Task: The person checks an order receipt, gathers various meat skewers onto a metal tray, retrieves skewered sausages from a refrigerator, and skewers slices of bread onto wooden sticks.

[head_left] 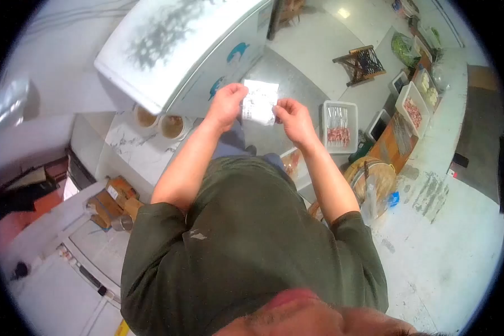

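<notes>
A small white paper slip (259,103) with dark print too small to read is stretched between my two hands in front of my body. My left hand (228,106) pinches its left edge between thumb and fingers. At its right edge, lower down, my right hand (294,121) pinches it the same way. The slip is upright and fairly flat, above the grey floor, just right of the white appliance.
A white chest-like appliance (207,61) stands at upper left. On the right are a white tray of skewered meat (340,120), a tub of meat pieces (413,109), a round wooden board (375,179) and a folding stool (361,64). Two round containers (172,127) sit at left.
</notes>
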### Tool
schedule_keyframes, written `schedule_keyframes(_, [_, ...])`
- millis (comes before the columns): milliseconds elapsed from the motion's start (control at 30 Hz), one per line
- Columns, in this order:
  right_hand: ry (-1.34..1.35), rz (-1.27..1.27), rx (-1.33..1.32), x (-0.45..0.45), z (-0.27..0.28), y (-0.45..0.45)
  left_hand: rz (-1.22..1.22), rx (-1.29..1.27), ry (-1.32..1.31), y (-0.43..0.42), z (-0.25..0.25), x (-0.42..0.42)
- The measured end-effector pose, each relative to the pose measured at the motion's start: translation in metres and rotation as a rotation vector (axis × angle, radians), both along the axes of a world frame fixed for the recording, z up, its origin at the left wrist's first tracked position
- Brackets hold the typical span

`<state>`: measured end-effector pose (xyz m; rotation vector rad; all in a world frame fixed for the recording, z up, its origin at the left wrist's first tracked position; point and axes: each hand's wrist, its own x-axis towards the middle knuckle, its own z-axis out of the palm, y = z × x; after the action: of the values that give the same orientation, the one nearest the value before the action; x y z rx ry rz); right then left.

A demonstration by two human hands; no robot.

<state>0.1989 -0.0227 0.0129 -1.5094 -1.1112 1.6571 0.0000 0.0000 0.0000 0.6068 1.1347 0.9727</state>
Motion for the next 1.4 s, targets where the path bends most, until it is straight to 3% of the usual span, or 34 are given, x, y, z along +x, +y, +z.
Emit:
schedule_keyframes(100, [0.095,-0.034,-0.051,-0.001,-0.012,0.042,-0.002,-0.108,0.008,0.047,-0.005,0.001])
schedule_keyframes(333, [-0.171,-0.080,0.032,0.075,0.013,0.204,-0.061,-0.018,-0.204,0.237,-0.018,0.087])
schedule_keyframes(433, [-0.230,-0.096,0.064,0.100,0.021,0.268,-0.112,0.117,-0.109,0.311,-0.023,0.113])
schedule_keyframes(533, [-0.181,-0.190,0.010,0.122,0.018,0.308,-0.179,0.054,-0.087,0.356,-0.007,0.143])
schedule_keyframes(633, [-0.123,-0.193,-0.015,0.157,-0.005,0.349,-0.232,0.040,-0.043,0.397,-0.021,0.171])
schedule_keyframes(733, [-0.110,-0.128,0.002,0.190,-0.021,0.397,-0.225,0.032,0.106,0.435,-0.029,0.197])
schedule_keyframes(867, [-0.074,-0.053,0.046,0.236,-0.028,0.472,-0.149,-0.033,0.104,0.487,-0.014,0.225])
schedule_keyframes(967, [-0.117,0.000,0.070,0.267,-0.025,0.523,-0.100,0.020,0.261,0.526,-0.008,0.216])
schedule_keyframes(1100, [-0.160,0.082,0.054,0.299,-0.021,0.579,0.205,0.006,0.285,0.564,-0.007,0.165])
schedule_keyframes(1233, [-0.208,0.065,0.078,0.317,-0.041,0.626,0.533,-0.019,0.308,0.603,-0.004,0.099])
schedule_keyframes(1400, [-0.235,-0.042,-0.027,0.331,-0.038,0.662,0.699,0.014,0.309,0.689,-0.017,0.018])
